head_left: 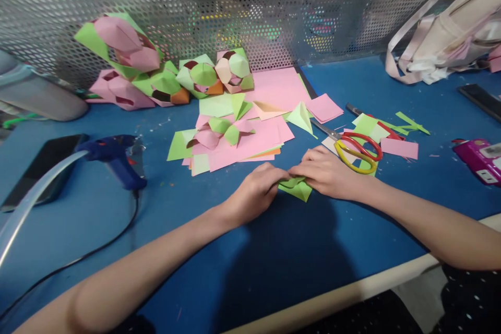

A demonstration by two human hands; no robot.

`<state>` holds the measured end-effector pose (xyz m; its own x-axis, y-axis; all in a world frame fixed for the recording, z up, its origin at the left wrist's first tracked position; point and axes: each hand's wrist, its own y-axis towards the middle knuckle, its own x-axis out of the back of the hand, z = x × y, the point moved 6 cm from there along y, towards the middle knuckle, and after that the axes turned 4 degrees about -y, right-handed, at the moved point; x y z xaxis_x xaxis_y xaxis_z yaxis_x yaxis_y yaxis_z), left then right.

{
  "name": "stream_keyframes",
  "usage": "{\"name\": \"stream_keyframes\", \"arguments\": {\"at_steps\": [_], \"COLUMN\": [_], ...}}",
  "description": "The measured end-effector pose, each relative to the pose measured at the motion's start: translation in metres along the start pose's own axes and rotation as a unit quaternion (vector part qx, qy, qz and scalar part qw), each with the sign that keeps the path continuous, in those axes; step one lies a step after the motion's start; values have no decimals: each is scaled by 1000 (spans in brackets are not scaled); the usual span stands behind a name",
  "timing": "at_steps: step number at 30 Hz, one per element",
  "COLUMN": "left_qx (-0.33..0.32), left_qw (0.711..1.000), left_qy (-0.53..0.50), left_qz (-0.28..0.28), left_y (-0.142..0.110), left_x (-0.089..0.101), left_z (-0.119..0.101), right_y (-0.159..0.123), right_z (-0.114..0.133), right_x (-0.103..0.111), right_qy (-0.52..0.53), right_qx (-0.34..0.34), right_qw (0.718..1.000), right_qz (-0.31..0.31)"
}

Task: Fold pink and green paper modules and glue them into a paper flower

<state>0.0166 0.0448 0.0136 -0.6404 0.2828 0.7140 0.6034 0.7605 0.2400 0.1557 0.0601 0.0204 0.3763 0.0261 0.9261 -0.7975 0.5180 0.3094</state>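
Between my two hands is a folded piece of green paper (298,191), just above or on the blue table. My left hand (256,190) pinches its left side, fingers closed. On its right side my right hand (326,172) is closed too, with the thumbs nearly meeting at the top edge. Part of the paper is hidden under the fingers. Right beside my right hand lie scissors (358,152) with red and yellow handles. Beyond my hands, a stack of pink paper (258,143) carries several folded pink and green pieces (230,130).
A blue glue gun (113,156) with a cord lies at left, near a dark phone-like slab (43,167). Paper balls (125,57) stand along the perforated metal screen (274,10). At right are paper strips (413,124), a purple object (477,160) and a pale bag (450,31).
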Motion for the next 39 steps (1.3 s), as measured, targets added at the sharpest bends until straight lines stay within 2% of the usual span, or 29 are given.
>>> {"name": "stream_keyframes", "arguments": {"at_steps": [5, 11, 18, 22, 26, 30, 32, 35, 37, 39], "left_qx": [-24, -36, -61, -54, -17, 92, 145, 196, 215, 227], "left_qw": [999, 997, 988, 992, 998, 994, 983, 958, 933, 899], "left_qy": [22, 63, 135, 115, 55, -1, -45, -134, -220, -318], "left_qz": [19, 31, 32, 11, -12, -61, -100, -162, -185, -200], "left_y": [-2, -10, -17, -13, 0, 11, 12, 9, 8, 8], "left_x": [0, 1, -3, 0, 5, 11, 15, 19, 16, 11], "left_z": [0, 3, 7, 2, -5, 3, 10, 20, 25, 28], "right_y": [-3, -14, -28, -29, -20, -5, 0, 1, 4, 8], "right_z": [2, -8, -19, -20, -21, -20, -26, -35, -36, -31], "right_x": [3, 12, 18, 18, 26, 35, 37, 26, 10, -3], "right_qy": [-52, -84, -93, -92, -58, 17, 87, 241, 349, 420], "right_qx": [39, 21, -6, -5, -26, -93, -174, -297, -336, -348], "right_qw": [997, 995, 995, 996, 998, 992, 971, 903, 856, 825], "right_qz": [28, 50, 34, 18, -29, -81, -138, -196, -181, -149]}}
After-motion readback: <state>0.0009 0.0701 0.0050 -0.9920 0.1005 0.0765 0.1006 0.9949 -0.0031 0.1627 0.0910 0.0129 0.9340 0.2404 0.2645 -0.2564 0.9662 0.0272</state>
